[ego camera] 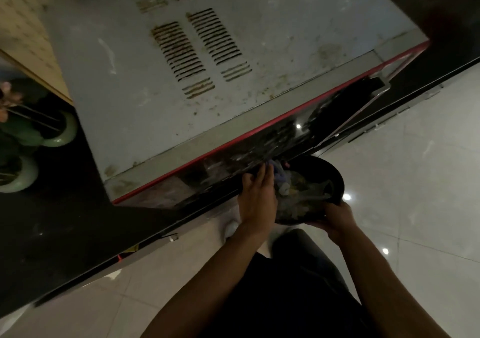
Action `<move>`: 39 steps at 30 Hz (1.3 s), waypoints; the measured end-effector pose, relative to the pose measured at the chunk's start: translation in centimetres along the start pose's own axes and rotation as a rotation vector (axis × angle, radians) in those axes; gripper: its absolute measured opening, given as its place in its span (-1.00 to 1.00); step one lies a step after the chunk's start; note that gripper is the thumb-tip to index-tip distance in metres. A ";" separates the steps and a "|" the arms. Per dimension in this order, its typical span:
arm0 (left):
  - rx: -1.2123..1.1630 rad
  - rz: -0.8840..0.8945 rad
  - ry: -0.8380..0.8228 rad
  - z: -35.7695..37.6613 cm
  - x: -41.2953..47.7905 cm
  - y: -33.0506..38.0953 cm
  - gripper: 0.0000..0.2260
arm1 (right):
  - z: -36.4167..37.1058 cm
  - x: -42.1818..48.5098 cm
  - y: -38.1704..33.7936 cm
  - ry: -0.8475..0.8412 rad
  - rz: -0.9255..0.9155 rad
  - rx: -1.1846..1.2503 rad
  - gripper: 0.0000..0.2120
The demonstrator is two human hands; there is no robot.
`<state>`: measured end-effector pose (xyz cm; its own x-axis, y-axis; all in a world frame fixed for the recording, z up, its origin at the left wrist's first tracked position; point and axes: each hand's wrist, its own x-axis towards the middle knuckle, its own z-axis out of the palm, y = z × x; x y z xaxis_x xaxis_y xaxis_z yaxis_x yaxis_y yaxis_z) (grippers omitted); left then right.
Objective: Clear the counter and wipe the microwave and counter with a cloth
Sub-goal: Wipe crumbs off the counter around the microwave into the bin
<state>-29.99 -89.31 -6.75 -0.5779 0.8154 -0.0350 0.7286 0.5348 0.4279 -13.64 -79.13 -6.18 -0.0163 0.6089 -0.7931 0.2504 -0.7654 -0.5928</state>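
From above I see the grey microwave (233, 83), its top stained and spotted, with red trim along the front. It stands on the black counter (65, 233). My right hand (335, 218) grips the near rim of a black bowl (335, 179) full of scraps, held just off the counter's edge below the microwave's front. My left hand (257, 194) lies over the bowl's left rim, fingers pointing at the microwave's front. A bluish cloth-like piece (279, 171) shows beside its fingertips. Whether the fingers hold it is hidden.
Green ceramic vases (59, 135) with plants stand on the counter left of the microwave. A patterned wall (28, 25) rises at the far left. Pale floor tiles (402, 155) stretch to the right and below. The microwave door area (363, 98) looks ajar at the right.
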 end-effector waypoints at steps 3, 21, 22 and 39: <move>0.008 -0.017 0.031 0.9 0.9 1.7 -0.50 | -1.7 2.0 -1.1 0.002 0.002 0.008 -0.58; 0.089 -0.229 0.242 10.3 9.0 17.5 -0.62 | -14.6 16.5 -15.0 -0.285 -0.060 -0.313 -0.58; 0.087 -0.234 0.238 10.6 9.3 18.1 -0.61 | -15.0 16.9 -15.5 -0.293 -0.066 -0.331 -0.57; -0.060 0.166 -0.325 10.5 8.9 22.6 -0.57 | -18.7 18.3 -18.1 -0.392 -0.028 -0.337 -0.60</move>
<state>-14.85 -67.67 -6.88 -0.2995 0.9229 -0.2419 0.7743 0.3833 0.5036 -0.36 -50.19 -7.35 -0.3726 0.4555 -0.8085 0.5415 -0.6008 -0.5881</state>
